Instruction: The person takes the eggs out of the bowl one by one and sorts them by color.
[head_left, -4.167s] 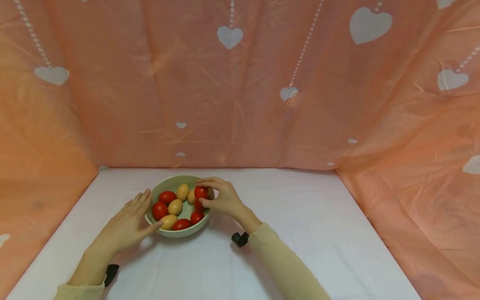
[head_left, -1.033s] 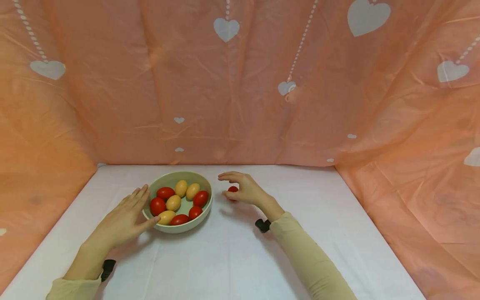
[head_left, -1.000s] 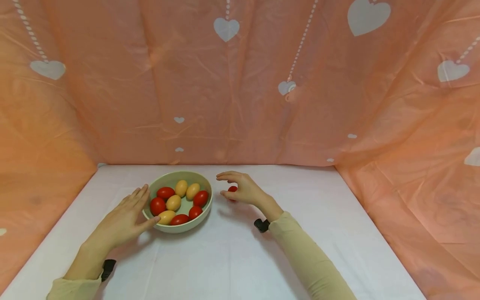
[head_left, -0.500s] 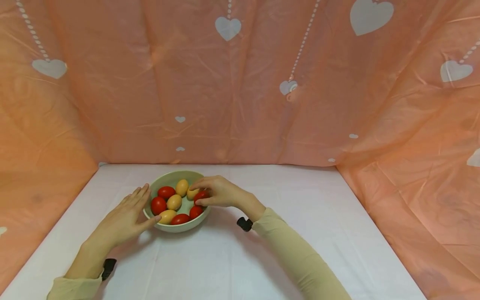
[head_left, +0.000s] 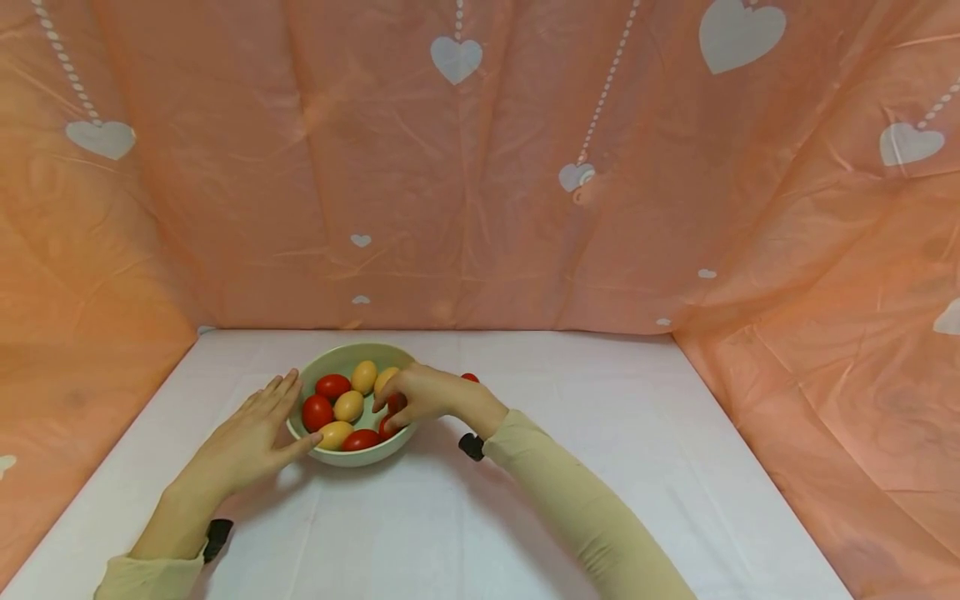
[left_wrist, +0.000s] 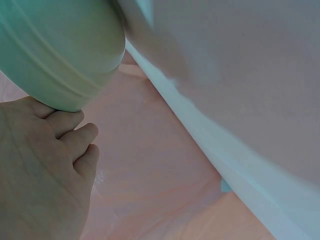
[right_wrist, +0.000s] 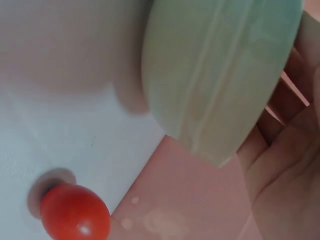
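Observation:
A pale green bowl point(head_left: 352, 457) holds several red and yellow egg-shaped pieces, smooth like eggs. My left hand point(head_left: 251, 446) lies against its left side, fingers straight and thumb at the rim; in the left wrist view those fingers touch the outer wall. Over the right rim reaches my right hand point(head_left: 427, 393), its bent fingers down around a red egg point(head_left: 386, 427). Whether they pinch it I cannot tell, since the right wrist view hides the fingertips behind the bowl wall. One red egg point(right_wrist: 75, 212) lies on the table right of the bowl, mostly behind my right wrist in the head view.
The white table point(head_left: 600, 467) is enclosed by orange-pink sheeting point(head_left: 487, 208) with heart prints at the back and sides. Yellow eggs point(head_left: 348, 406) and other red eggs point(head_left: 317, 412) lie in the bowl's left half. Dark camera mounts sit at both wrists.
Earlier my right hand lifted a red egg from the bowl and set it on the table to the right. It has since returned into the bowl. The left hand has stayed at the bowl.

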